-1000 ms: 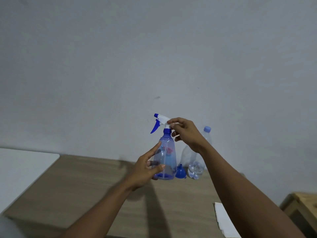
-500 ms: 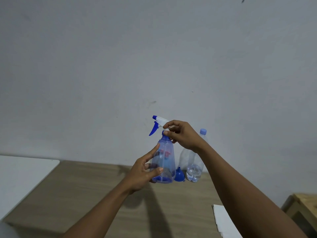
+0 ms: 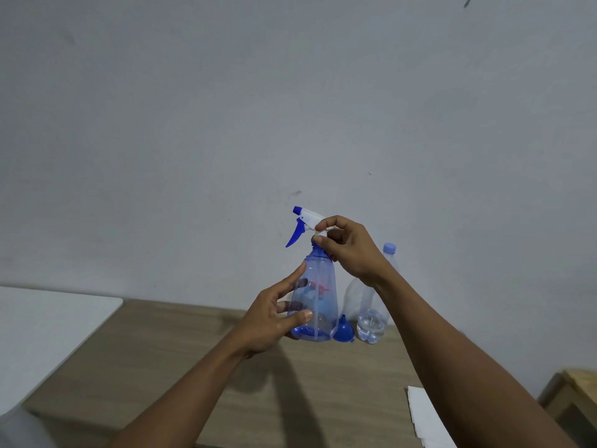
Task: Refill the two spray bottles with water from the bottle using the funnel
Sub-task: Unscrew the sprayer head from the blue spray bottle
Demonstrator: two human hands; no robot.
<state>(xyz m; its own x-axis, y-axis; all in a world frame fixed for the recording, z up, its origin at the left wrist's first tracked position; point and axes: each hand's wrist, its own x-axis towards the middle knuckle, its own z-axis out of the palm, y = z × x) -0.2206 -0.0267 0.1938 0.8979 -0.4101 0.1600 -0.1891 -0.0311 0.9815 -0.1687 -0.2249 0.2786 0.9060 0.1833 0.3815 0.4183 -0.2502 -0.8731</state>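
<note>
A clear blue spray bottle [image 3: 319,299] with a white and blue trigger head [image 3: 305,221] stands near the wall end of the wooden table [image 3: 181,367]. My left hand [image 3: 274,315] holds its body, thumb and fingers spread round the lower part. My right hand [image 3: 347,247] pinches the neck just under the trigger head. A small blue funnel [image 3: 343,331] lies upside down right of the bottle. Behind it stands a clear water bottle [image 3: 371,312] with a pale blue cap, water low inside. Only one spray bottle is in view.
A grey wall [image 3: 290,108] rises straight behind the table. A white surface [image 3: 48,324] adjoins the table on the left. White paper [image 3: 423,415] lies at the table's right front. A wooden piece of furniture [image 3: 578,392] shows at the right edge.
My right hand's fingers have shifted round the neck under the trigger head. The left hand keeps its hold on the body. The bottle stays in place.
</note>
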